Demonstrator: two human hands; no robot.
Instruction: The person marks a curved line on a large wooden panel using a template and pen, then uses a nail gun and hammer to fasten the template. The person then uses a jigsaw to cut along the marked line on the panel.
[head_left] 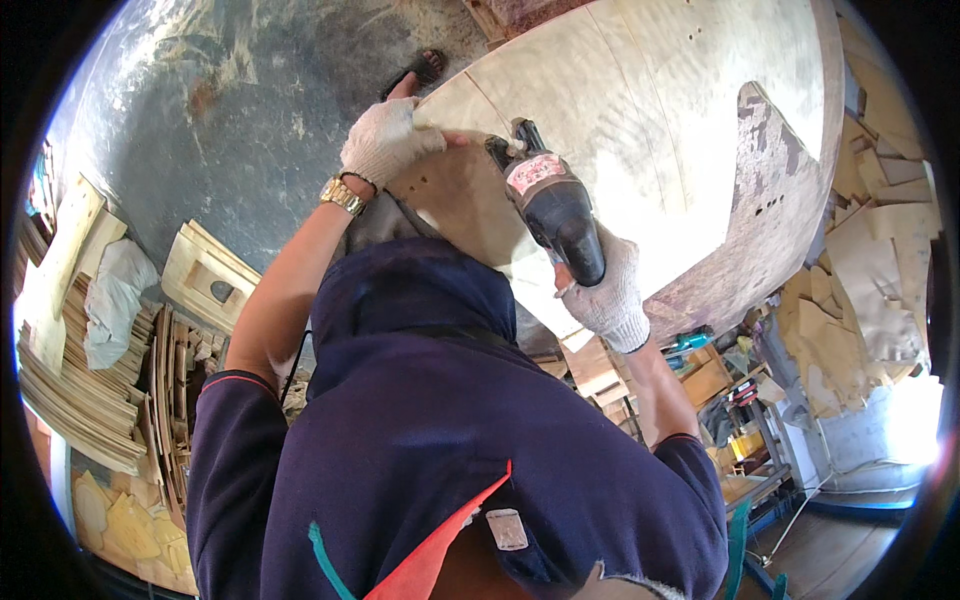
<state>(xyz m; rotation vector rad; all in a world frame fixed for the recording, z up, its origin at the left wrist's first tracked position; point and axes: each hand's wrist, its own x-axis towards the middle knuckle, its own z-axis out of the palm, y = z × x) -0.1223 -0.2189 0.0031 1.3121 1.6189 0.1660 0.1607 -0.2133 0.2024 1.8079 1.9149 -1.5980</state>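
Note:
My right hand [612, 290], in a white knit glove, is wrapped around the rear of a black power tool [558, 205]. The tool has a pink-and-white label and a forked front end; its exact kind is hard to tell from above. Under it lies a large pale wooden board [600, 90] with a curved edge and thin lines across it. My left hand [388, 145], also gloved and with a gold watch at the wrist, rests at the board's near-left edge. Its bare index finger stretches toward the tool's front; the other fingers are partly hidden.
Stained grey floor [230, 120] spreads to the far left. Stacked thin wood strips [85, 380] and a pale panel with a hole [205, 275] stand at left. Wood offcuts [890, 240] lie at right. A teal tool [690, 340] sits among clutter below the board.

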